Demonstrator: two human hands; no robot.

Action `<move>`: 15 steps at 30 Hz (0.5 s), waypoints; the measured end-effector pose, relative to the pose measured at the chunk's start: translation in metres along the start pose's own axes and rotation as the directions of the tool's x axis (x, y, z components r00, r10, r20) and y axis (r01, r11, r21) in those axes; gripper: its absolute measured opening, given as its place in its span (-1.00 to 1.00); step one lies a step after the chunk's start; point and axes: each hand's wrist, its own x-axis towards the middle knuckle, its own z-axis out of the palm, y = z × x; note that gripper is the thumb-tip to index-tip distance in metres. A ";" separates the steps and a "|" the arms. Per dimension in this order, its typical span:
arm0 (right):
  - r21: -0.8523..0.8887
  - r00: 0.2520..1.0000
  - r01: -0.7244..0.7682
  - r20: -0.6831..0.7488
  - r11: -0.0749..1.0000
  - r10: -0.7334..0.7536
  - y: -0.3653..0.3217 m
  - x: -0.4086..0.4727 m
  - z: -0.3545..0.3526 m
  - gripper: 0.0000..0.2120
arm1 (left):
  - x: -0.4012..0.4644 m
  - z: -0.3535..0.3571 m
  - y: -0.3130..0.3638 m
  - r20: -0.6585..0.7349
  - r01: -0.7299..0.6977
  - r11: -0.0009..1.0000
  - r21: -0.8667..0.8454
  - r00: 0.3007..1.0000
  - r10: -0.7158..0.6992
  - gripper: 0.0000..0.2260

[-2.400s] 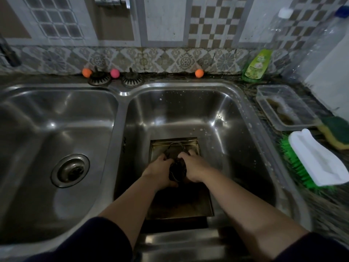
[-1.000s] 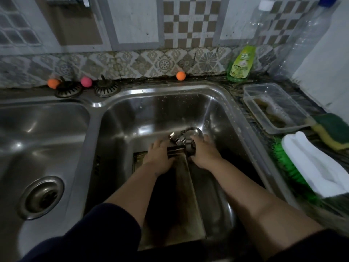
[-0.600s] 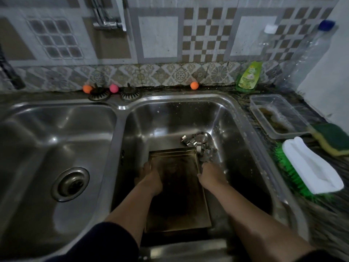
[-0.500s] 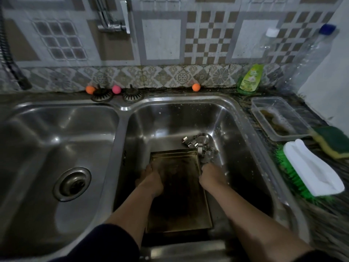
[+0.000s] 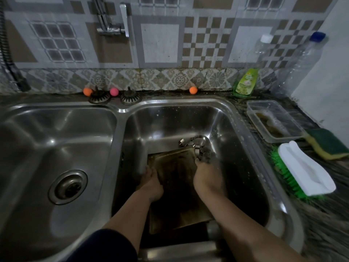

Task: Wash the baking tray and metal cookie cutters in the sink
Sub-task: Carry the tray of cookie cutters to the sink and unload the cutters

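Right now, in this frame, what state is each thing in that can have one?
Baking tray: stained, in the right basin, held at both side edges.
Cookie cutters: piled off the tray at its far right corner.
Left hand: gripping the tray's left edge.
Right hand: on the tray's right edge.
Tap: no water running.
Left basin: nothing in it, drain uncovered.
Clear container: open, no lid.
Soap bottle: upright.

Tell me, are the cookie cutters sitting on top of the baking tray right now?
No, the cookie cutters lie on the sink floor beyond the far right corner of the baking tray.
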 end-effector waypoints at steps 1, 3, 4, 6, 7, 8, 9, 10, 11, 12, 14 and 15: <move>0.014 1.000 -0.008 -0.007 1.000 0.008 -0.001 0.000 0.002 -0.58 | 0.000 0.000 0.000 -0.007 0.000 1.000 -0.003 1.000 0.000 -0.32; 0.111 0.998 -0.050 -0.021 0.993 0.053 0.000 0.002 0.004 -0.62 | 0.000 0.002 0.000 -0.020 -0.005 1.000 -0.004 1.000 0.005 -0.32; 0.178 0.997 -0.070 -0.029 0.982 0.077 0.001 0.003 0.005 -0.62 | 0.000 0.002 0.000 -0.022 -0.008 1.000 0.004 1.000 0.008 -0.33; 0.276 0.997 -0.072 0.000 0.959 0.075 0.001 0.003 0.004 -0.59 | 0.000 0.002 0.000 -0.021 -0.007 1.000 0.018 1.000 0.007 -0.34; 0.304 0.998 -0.060 0.017 0.951 0.057 0.002 0.003 0.004 -0.59 | -0.001 0.002 0.000 -0.017 -0.006 1.000 0.017 1.000 0.007 -0.35; 0.340 0.998 -0.059 0.028 0.939 0.053 0.002 0.001 0.003 -0.58 | -0.001 0.001 0.000 -0.014 -0.008 1.000 0.010 1.000 0.008 -0.35; 0.384 0.998 -0.061 0.031 0.922 0.053 0.003 0.000 0.002 -0.58 | -0.002 0.001 0.000 -0.015 -0.015 1.000 -0.001 1.000 0.015 -0.35; 0.415 0.998 -0.061 0.028 0.908 0.054 0.003 -0.001 0.002 -0.57 | -0.002 0.001 -0.001 -0.017 -0.022 1.000 -0.018 1.000 0.022 -0.34; 0.439 0.999 -0.052 0.019 0.897 0.049 0.002 0.000 0.002 -0.57 | -0.003 0.001 -0.002 -0.024 -0.034 0.999 -0.042 0.999 0.033 -0.34; 0.463 0.999 -0.052 0.014 0.885 0.051 0.002 0.000 0.001 -0.57 | -0.004 0.000 -0.003 -0.034 -0.041 0.997 -0.069 0.999 0.039 -0.33; 0.504 0.997 -0.061 -0.007 0.862 0.075 0.002 0.002 -0.002 -0.58 | -0.007 -0.001 -0.003 -0.063 -0.043 0.992 -0.118 0.997 0.036 -0.34; 0.519 0.996 -0.065 -0.022 0.852 0.089 0.003 0.004 -0.004 -0.59 | -0.009 -0.003 -0.002 -0.076 -0.047 0.988 -0.145 0.996 0.036 -0.35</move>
